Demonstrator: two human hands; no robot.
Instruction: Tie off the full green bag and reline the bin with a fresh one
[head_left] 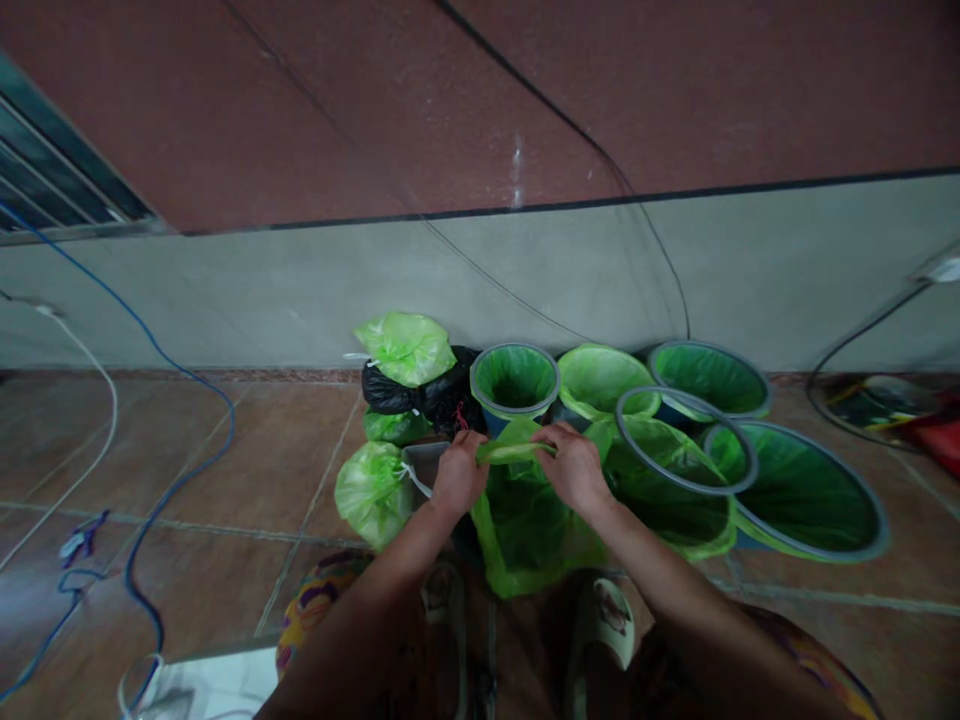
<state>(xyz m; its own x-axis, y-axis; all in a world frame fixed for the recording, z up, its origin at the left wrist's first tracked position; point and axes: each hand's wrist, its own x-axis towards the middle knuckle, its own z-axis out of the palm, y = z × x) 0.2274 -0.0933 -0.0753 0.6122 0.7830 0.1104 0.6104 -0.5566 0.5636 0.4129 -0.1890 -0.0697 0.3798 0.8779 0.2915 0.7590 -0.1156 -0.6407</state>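
My left hand (459, 472) and my right hand (571, 464) both pinch the top edge of a green plastic bag (525, 520) that hangs down between them toward my feet. The stretch of bag between the hands is pulled taut. Behind the left hand stands a grey bin (424, 462), mostly hidden. Several round bins lined with green bags sit just beyond and to the right, the nearest (514, 380) right above my hands.
Tied green bags (405, 346) and a black bag (420, 392) are piled against the grey wall at left. A blue cable (180, 470) and a white cable (90, 450) trail over the tiled floor. My sandalled feet (607, 620) show below.
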